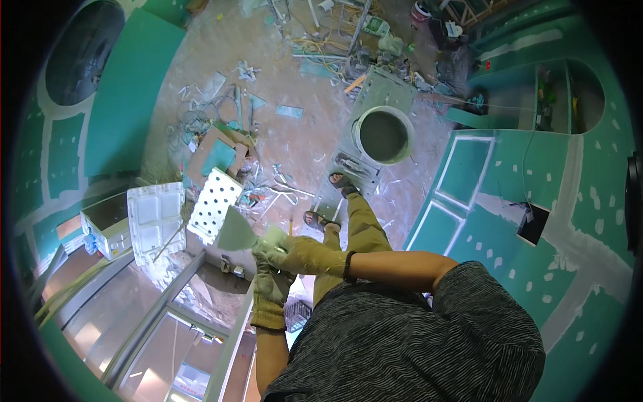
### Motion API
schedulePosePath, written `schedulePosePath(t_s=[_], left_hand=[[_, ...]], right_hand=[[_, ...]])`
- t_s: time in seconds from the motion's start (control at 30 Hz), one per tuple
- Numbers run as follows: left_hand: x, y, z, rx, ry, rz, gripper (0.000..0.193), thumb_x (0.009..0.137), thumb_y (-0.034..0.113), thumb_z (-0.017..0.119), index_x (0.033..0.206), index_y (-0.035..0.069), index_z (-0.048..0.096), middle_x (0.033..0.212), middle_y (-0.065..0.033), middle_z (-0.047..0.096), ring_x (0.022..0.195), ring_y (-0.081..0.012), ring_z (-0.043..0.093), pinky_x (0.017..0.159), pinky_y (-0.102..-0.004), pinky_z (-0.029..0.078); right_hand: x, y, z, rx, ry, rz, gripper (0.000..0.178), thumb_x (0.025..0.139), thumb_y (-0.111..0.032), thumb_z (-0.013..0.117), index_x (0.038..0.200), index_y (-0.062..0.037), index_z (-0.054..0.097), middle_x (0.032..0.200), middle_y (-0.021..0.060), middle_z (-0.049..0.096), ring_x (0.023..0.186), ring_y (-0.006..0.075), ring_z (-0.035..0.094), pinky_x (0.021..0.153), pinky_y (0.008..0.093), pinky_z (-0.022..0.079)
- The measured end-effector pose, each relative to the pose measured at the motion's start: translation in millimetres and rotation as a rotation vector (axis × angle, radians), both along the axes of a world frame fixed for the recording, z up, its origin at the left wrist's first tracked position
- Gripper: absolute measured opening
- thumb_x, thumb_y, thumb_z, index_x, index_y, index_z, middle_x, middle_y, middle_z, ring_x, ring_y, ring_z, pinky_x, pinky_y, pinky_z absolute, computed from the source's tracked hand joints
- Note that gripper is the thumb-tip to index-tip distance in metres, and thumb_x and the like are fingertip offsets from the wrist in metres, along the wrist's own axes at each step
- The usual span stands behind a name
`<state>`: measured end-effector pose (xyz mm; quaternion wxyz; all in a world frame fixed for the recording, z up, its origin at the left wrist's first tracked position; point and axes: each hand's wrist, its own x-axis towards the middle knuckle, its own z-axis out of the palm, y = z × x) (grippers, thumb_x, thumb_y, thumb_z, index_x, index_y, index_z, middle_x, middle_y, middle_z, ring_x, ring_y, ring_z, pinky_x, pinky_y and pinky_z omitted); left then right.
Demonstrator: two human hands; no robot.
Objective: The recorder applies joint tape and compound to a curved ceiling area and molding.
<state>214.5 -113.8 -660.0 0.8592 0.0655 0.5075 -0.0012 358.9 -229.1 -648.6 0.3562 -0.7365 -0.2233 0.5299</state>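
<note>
Both my hands wear pale, dusty work gloves and meet close together in front of my body. My right hand is closed around a putty knife, with its wide greyish-green blade pointing left. Just below and against it, my left hand has its fingers curled, but what they hold is hidden. A pale patch shows at the right hand's fingers; I cannot tell whether it is glove or filler. Beyond the blade stands a white panel with round dark holes.
A round bucket of grey material stands on a long plank under my sandalled feet. Board scraps and cords litter the floor. A green board wall with a square cut-out rises at right; a glazed frame lies lower left.
</note>
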Motion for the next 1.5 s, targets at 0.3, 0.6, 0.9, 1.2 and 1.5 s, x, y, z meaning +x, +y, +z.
schedulePosePath(t_s=[0.3,0.6,0.9,1.2,1.5], left_hand=[[41.4,-35.6,-30.3,0.143,0.195,-0.148,0.031,0.104,0.034,0.06,0.115,0.005,0.063,0.102,-0.0084,0.07,0.087,-0.0203,0.07,0.076,-0.0346,0.06],[-59.0,-38.7,-103.5,0.42,0.797,-0.337,0.033,0.099,0.038,0.063,0.099,0.005,0.061,0.078,-0.0072,0.062,0.048,-0.0137,0.052,0.039,-0.0266,0.046],[-288.0,-117.1,-65.9,0.533,0.767,-1.296,0.033,0.098,0.032,0.062,0.103,-0.001,0.064,0.083,-0.0138,0.071,0.061,-0.025,0.068,0.048,-0.0339,0.054],[-335.7,-186.0,-98.9,0.45,0.718,-1.538,0.036,0.099,0.043,0.058,0.104,0.009,0.069,0.085,-0.0162,0.072,0.071,-0.03,0.069,0.062,-0.0413,0.054],[-406.6,-272.0,-43.1,0.489,0.742,-1.748,0.04,0.1,0.05,0.054,0.106,0.015,0.072,0.084,-0.0172,0.072,0.076,-0.034,0.069,0.07,-0.048,0.054]], right_hand=[[14.7,-30.9,-38.9,0.046,0.131,0.314,0.057,0.096,-0.056,0.051,0.106,-0.0037,0.072,0.104,0.0256,0.072,0.102,0.0426,0.069,0.092,0.0486,0.052],[146.5,-106.6,-226.8,-0.034,-0.051,0.211,0.04,0.093,-0.044,0.058,0.113,-0.0126,0.073,0.112,0.0156,0.074,0.106,0.0355,0.069,0.093,0.0445,0.053],[268.1,-100.1,-453.7,-0.359,-0.781,0.558,0.039,0.089,-0.038,0.061,0.116,-0.0124,0.075,0.116,0.0149,0.073,0.112,0.0362,0.067,0.097,0.0499,0.05],[285.1,-99.3,-592.3,-0.88,-0.49,1.053,0.049,0.102,-0.036,0.047,0.142,-0.0122,0.062,0.155,0.0146,0.05,0.15,0.0394,0.035,0.121,0.0612,0.019],[297.0,-59.1,-543.8,-0.773,-0.364,1.16,0.048,0.096,-0.04,0.056,0.128,-0.0064,0.069,0.146,0.0198,0.058,0.143,0.0438,0.043,0.119,0.0634,0.023]])
